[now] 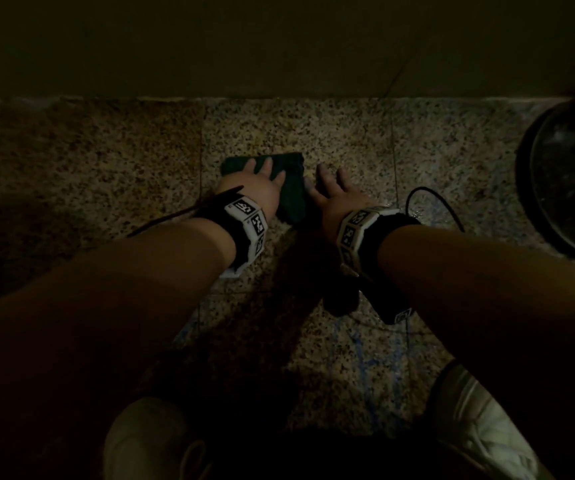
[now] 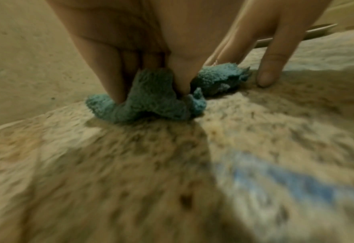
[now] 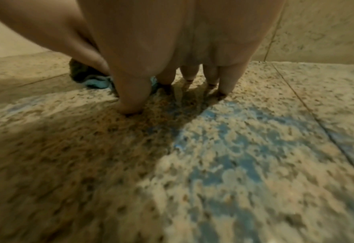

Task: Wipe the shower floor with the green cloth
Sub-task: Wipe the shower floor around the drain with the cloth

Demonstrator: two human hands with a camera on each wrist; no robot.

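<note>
A dark green cloth lies crumpled on the speckled stone shower floor near the back wall. My left hand presses down on it with spread fingers. In the left wrist view the teal cloth bunches up between the fingers. My right hand is just right of the cloth, fingers spread, with its fingertips on the bare floor and holding nothing. A corner of the cloth shows behind the right thumb.
The beige wall rises close behind the cloth. A dark round basin stands at the right. Blue streaks mark the wet floor near me. My two light shoes are at the bottom. A black cable loops by the right wrist.
</note>
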